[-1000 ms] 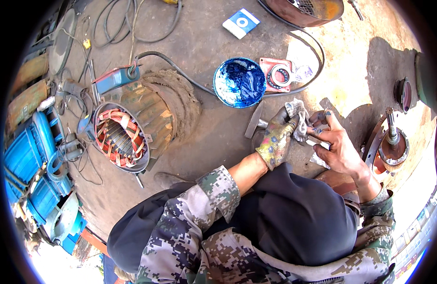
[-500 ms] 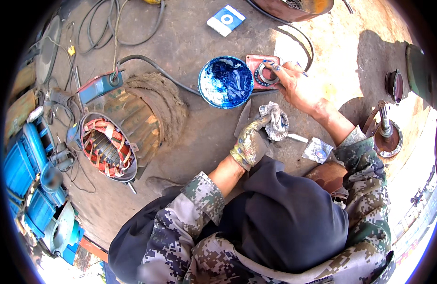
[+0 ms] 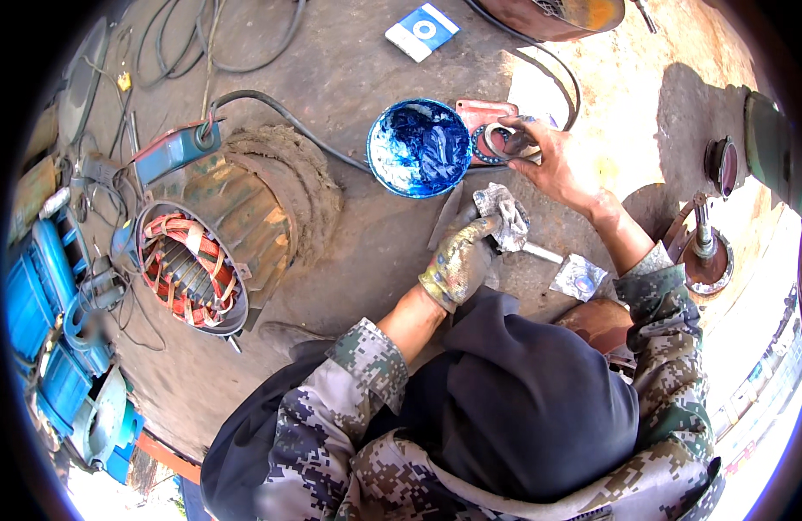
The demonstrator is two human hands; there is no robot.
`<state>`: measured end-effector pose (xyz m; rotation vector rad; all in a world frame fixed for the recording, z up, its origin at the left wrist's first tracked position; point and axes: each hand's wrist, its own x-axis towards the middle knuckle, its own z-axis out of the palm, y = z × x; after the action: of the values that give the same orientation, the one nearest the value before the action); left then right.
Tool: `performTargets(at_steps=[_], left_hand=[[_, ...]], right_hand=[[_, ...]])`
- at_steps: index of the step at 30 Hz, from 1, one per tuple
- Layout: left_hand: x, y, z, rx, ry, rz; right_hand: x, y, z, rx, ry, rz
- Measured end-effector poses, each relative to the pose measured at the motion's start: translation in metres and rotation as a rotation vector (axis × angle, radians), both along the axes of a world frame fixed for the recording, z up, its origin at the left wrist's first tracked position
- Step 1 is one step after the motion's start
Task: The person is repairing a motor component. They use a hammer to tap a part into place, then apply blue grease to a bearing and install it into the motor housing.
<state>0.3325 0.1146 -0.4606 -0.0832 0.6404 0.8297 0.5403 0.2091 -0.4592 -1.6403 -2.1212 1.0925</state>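
My bare right hand (image 3: 562, 169) has its thumb and fingers closed on a pale metal ring (image 3: 496, 139), tilted over a red square flange plate (image 3: 479, 111). A dark round of small balls, like a bearing, shows at the plate's middle; fingers hide part of it. My left hand (image 3: 460, 260), in a stained work glove, grips a crumpled grey-white cloth (image 3: 503, 208). A round tub (image 3: 370, 154) of glossy blue grease (image 3: 423, 148) stands left of the plate. Between the tub and my left hand lies a flat blade (image 3: 444, 217).
A motor housing (image 3: 219, 191) with red-bound copper windings (image 3: 188, 265) lies on the left. A light rod (image 3: 542, 253) and a clear packet (image 3: 579, 278) are by my right forearm. A blue-white box (image 3: 423, 32), a black cable (image 3: 288, 117) and a rusty flanged part (image 3: 709, 260) surround this spot.
My right fingers have shifted from spread over the round part to gripping the ring, which is now tilted. My left hand stays almost still with the cloth. The view has shifted slightly.
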Motion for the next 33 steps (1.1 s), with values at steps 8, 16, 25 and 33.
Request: performTargets(at_steps=[8,16,25,33], left_hand=[[0.003,-0.002,-0.007,0.035,0.057,-0.066],[0.001,-0.002,-0.005,0.173,0.160,-0.060],[0.008,0.013,0.022,0.428,0.662,-0.340],[0.016,0.010,0.006,0.336,0.686,-0.137]], right_hand=[[-0.002,-0.003,0.014,-0.272,0.408,-0.332],[0.024,-0.014,0.023,-0.486,0.717,-0.532],[0.027,-0.021,0.068,-0.440,0.361,-0.241],[0.002,-0.060,0.043,-0.767,0.992,-0.654]])
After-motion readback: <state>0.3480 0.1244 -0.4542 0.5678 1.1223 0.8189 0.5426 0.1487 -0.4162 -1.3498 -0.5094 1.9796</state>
